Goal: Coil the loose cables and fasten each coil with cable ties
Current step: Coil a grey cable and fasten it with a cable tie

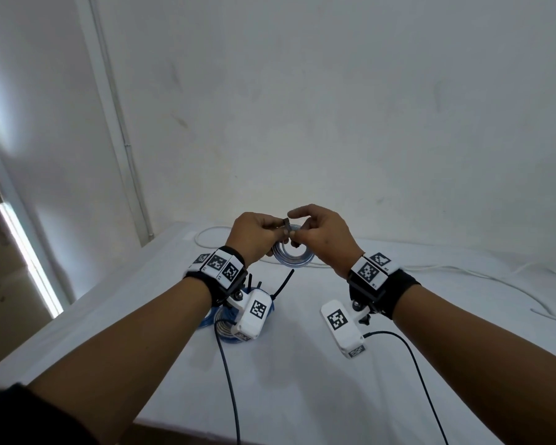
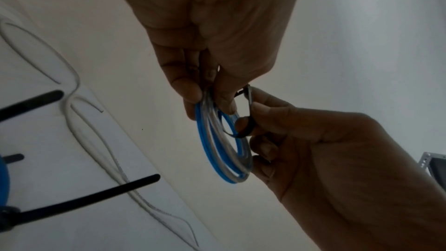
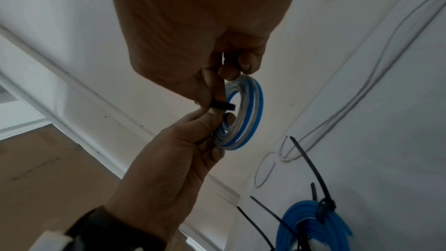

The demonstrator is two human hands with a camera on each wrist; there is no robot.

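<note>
I hold a small coil of blue and clear cable above the white table. My left hand grips the coil's rim with curled fingers. My right hand pinches a black cable tie that loops round the coil's strands. A greyish end of the tie sticks up between the two thumbs. The hands touch each other at the coil.
A bigger blue coil lies on the table under my left wrist, with black tie tails sticking out. A loose white cable snakes along the far side. A white wall stands behind, and the table's left edge drops to the floor.
</note>
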